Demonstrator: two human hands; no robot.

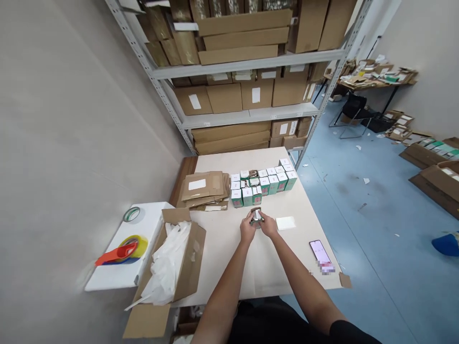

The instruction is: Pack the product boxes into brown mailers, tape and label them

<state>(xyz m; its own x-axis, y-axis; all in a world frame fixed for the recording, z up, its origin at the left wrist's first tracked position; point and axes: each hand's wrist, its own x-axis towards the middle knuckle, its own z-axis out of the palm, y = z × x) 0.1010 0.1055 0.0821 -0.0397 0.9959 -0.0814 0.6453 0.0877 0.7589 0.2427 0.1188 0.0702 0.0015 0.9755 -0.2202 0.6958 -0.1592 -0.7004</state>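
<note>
Both hands grip a small open box (256,222) above the middle of the table. My left hand (247,228) holds its left side, and my right hand (268,224) closes on its right side. Something white and dark shows at the box's open top, too small to make out. Just beyond stand rows of small green-and-white boxes (273,184); most are closed on top, while a few in the middle rows look open. A white rectangular pad or card (286,223) lies flat to the right of my right hand.
Flattened cardboard (204,187) is stacked at the table's left. An open carton (193,267) with white plastic bags stands at the near left, beside a tape dispenser (120,252) on a white surface. A phone (322,255) lies near the right edge. Shelves (247,117) of cartons rise behind.
</note>
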